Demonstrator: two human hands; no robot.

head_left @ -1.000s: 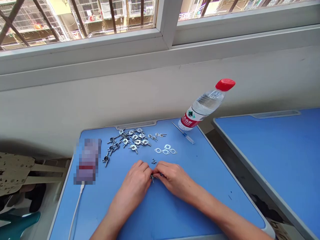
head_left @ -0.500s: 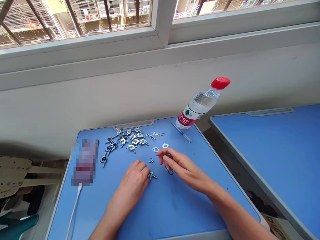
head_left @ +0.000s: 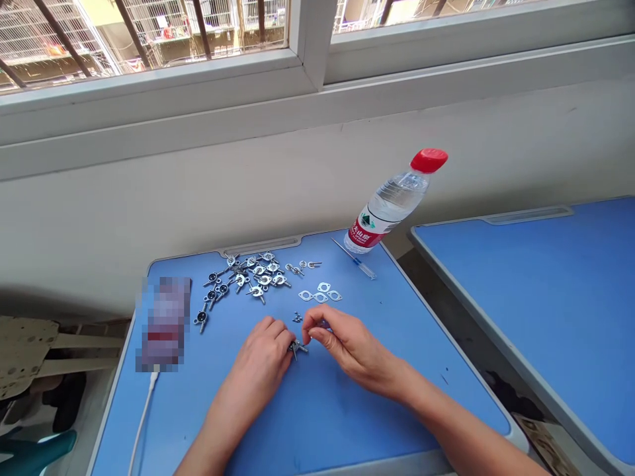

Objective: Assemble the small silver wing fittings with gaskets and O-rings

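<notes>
Metal fitting (head_left: 301, 348), lower centre of the frame: the left hand (head_left: 266, 352) pinches it, likely for steadiness; the right hand (head_left: 350, 342) curls just beside it, whether gripping anything I cannot tell.

I'm in a plain room by a window (head_left: 306, 63), perhaps a home or a classroom; I can't tell which. My blue surface (head_left: 322, 423) looks like a school desk, with a grooved far edge, and a matching desk (head_left: 536, 284) stands to my right against the pale wall (head_left: 198, 205). A light-coloured chair (head_left: 24, 337) is at my left. Beyond the window bars (head_left: 201, 30) I see a building's caged balconies (head_left: 173, 46).
</notes>
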